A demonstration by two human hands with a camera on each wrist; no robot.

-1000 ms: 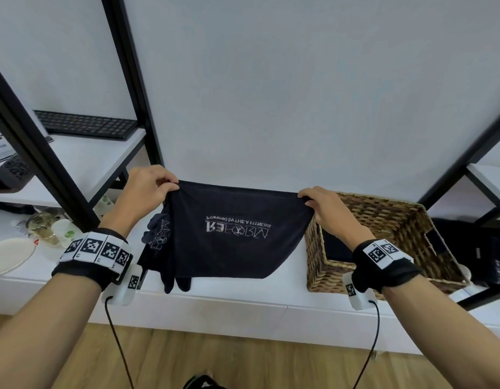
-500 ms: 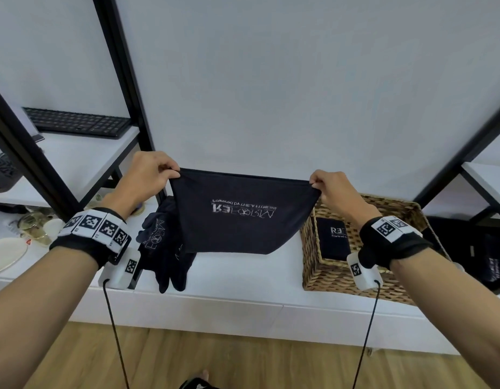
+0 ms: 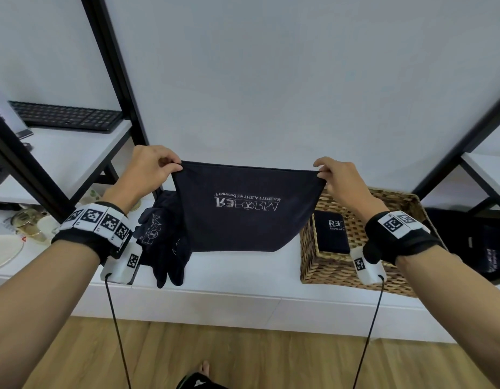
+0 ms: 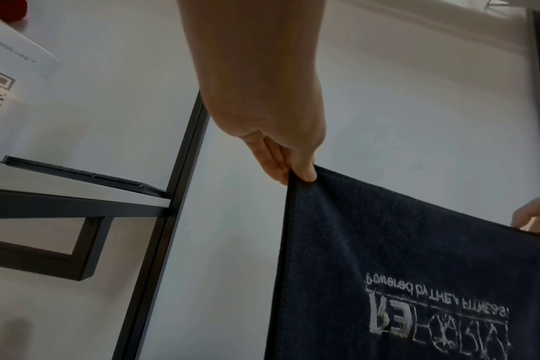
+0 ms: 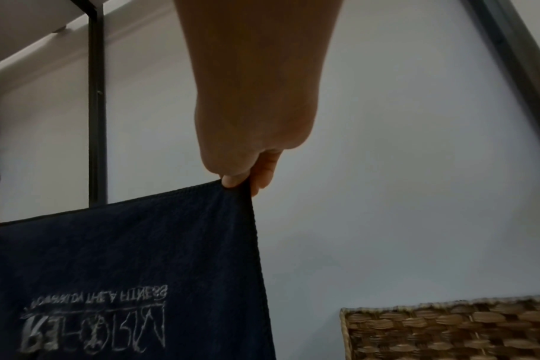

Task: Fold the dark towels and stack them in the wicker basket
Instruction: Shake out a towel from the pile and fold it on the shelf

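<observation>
The left hand (image 3: 148, 171) and the right hand (image 3: 341, 178) each pinch a top corner of a dark towel (image 3: 243, 209), which hangs stretched between them above the bench (image 3: 237, 273). Below the right hand stands the wicker basket (image 3: 355, 270) with a folded towel (image 3: 331, 233) inside. More dark towels (image 3: 162, 242) lie crumpled under the left hand.
</observation>
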